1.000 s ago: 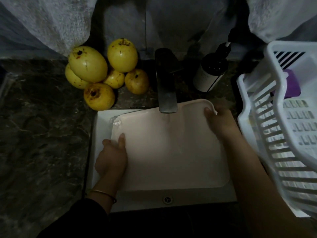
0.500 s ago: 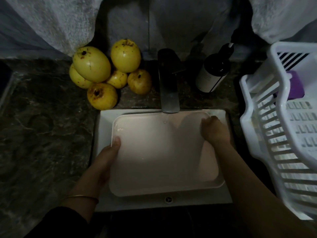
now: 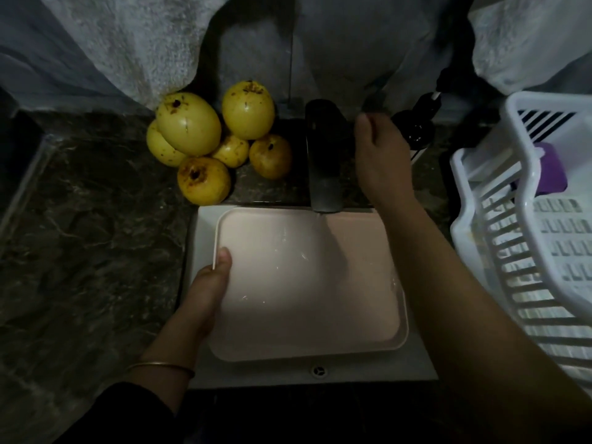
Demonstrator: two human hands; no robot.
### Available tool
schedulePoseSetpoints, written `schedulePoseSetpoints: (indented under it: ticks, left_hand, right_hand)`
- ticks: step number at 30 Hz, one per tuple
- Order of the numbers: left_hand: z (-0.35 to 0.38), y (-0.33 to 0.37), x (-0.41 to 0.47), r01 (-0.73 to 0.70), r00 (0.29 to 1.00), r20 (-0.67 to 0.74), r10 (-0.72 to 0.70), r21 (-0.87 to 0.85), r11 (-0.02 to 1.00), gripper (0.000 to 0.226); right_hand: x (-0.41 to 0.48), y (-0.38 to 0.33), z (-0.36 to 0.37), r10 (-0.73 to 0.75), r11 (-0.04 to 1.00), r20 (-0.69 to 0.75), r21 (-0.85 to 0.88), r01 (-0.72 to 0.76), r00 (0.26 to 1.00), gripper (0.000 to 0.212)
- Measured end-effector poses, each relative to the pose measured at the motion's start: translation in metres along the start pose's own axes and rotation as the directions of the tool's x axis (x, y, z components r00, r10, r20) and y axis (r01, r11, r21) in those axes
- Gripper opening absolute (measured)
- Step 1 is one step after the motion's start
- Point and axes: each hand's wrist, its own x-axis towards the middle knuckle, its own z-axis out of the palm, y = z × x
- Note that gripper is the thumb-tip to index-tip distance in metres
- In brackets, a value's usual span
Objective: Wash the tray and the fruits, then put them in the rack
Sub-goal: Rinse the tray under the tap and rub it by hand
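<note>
Nearest the camera, a dark sleeve and a thin bangle (image 3: pixel 160 366) lead up to the left hand (image 3: pixel 208 283), which grips the left rim of the pink tray (image 3: pixel 304 299), thumb lying on top of the edge. The tray sits face up inside the white sink (image 3: pixel 192 251), nearly filling it, with wet glints on its surface. The right forearm crosses above the tray's right side. The right hand (image 3: pixel 381 155) is up beside the black faucet (image 3: pixel 323 161), on its right; the light is dim there, and I cannot tell whether its fingers grasp anything. Left of the faucet, six yellow fruits (image 3: pixel 189 128) are piled on the dark marble counter (image 3: pixel 80 251). A dark pump bottle (image 3: pixel 416 129) stands just behind the right hand. At far right is the white dish rack (image 3: pixel 528 283), with a purple object (image 3: pixel 551 168) in it.
</note>
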Motion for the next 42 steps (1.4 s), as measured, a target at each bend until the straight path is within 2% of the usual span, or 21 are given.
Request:
schedulePoseSetpoints:
  ticks: [3, 7, 10, 13, 22, 28, 35, 38, 42]
  left_hand:
    - [-0.001, 0.001, -0.001, 0.014, 1.0, -0.008, -0.014, -0.016, 1.0, 0.054]
    - [0.004, 0.004, 0.0, 0.018, 1.0, 0.002, -0.017, -0.034, 0.999, 0.053]
    - [0.007, 0.006, -0.001, 0.001, 1.0, 0.015, 0.0, -0.058, 0.998, 0.042]
    - [0.008, 0.006, -0.003, -0.016, 1.0, 0.023, 0.017, -0.036, 0.999, 0.043]
    - [0.006, 0.008, -0.001, 0.038, 0.999, 0.035, -0.035, -0.077, 0.996, 0.048]
    - [0.007, 0.012, 0.0, 0.017, 0.999, 0.053, -0.012, -0.098, 0.995, 0.044]
    - [0.008, 0.012, 0.004, 0.01, 0.999, 0.033, -0.006, -0.144, 0.99, 0.043]
    - [0.009, 0.013, 0.002, 0.003, 1.0, 0.017, 0.0, -0.155, 0.988, 0.032]
    - [0.005, 0.012, 0.0, 0.005, 1.0, 0.027, 0.0, -0.154, 0.988, 0.034]
  right_hand:
    - [0.012, -0.022, 0.007, -0.069, 0.978, 0.118, -0.19, 0.091, 0.991, 0.045]
    - [0.025, -0.039, 0.023, -0.046, 0.865, 0.223, -0.479, 0.151, 0.974, 0.059]
    - [0.032, -0.045, 0.034, 0.002, 0.763, 0.27, -0.623, 0.173, 0.963, 0.063]
    - [0.036, -0.043, 0.041, 0.035, 0.692, 0.294, -0.697, 0.189, 0.955, 0.06]
    - [0.045, -0.041, 0.046, 0.036, 0.624, 0.287, -0.754, 0.203, 0.957, 0.052]
    - [0.054, -0.044, 0.048, 0.074, 0.663, 0.296, -0.728, 0.174, 0.952, 0.064]
    - [0.052, -0.045, 0.048, 0.074, 0.629, 0.302, -0.754, 0.191, 0.95, 0.056]
    - [0.053, -0.044, 0.047, 0.062, 0.636, 0.3, -0.747, 0.194, 0.952, 0.051]
    - [0.053, -0.042, 0.048, 0.047, 0.653, 0.286, -0.734, 0.187, 0.957, 0.052]
